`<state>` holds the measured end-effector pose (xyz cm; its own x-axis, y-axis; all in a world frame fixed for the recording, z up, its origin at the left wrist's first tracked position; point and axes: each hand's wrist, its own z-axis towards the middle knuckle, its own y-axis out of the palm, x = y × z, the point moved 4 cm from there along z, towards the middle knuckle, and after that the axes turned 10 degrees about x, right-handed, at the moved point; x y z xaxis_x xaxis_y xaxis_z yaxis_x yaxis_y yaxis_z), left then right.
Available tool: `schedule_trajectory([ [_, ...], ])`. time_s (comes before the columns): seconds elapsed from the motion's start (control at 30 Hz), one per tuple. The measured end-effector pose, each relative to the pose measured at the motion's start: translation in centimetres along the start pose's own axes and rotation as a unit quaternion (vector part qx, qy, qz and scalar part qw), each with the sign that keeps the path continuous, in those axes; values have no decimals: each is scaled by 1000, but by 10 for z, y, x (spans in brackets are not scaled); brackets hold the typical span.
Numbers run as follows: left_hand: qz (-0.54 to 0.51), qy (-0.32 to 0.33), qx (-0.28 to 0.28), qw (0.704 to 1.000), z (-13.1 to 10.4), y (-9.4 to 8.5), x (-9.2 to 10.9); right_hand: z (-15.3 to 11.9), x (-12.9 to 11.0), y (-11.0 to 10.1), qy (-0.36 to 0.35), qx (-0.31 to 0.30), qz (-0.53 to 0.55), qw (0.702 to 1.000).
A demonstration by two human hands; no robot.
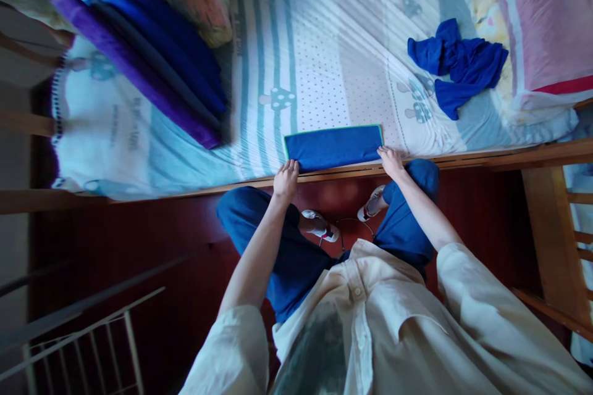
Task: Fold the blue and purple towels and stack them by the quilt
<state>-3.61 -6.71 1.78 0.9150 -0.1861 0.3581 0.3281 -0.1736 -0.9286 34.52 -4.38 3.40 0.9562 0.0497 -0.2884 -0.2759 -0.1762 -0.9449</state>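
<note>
Folded blue towel (333, 147) with a green edge lies flat at the near edge of the bed (324, 62), the left hand (286, 178) and right hand (390, 160) resting open-fingered on its two near corners, gripping nothing.

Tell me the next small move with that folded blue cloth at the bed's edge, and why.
Probably fold it across once more: the folded blue cloth lies flat as a long strip, with the left hand and right hand at its two near corners, placed to bring one end over the other.
</note>
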Motion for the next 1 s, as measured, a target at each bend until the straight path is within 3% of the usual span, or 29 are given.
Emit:
schedule_trajectory([
  [0.17,-44,-28,7,999,3,-7,-3,0,6,-5,20,13,38,999],
  [0.37,-134,-152,79,976,17,-17,-19,14,26,-7,89,44,120,988],
  [0.53,-169,-257,89,947,23,-18,-23,28,32,0,127,61,153,978],
  [0.83,-143,-321,98,931,26,-22,-27,32,40,-2,179,103,158,965],
  [1.0,-144,-339,82,926,24,-16,-31,26,38,-2,212,63,111,969],
])
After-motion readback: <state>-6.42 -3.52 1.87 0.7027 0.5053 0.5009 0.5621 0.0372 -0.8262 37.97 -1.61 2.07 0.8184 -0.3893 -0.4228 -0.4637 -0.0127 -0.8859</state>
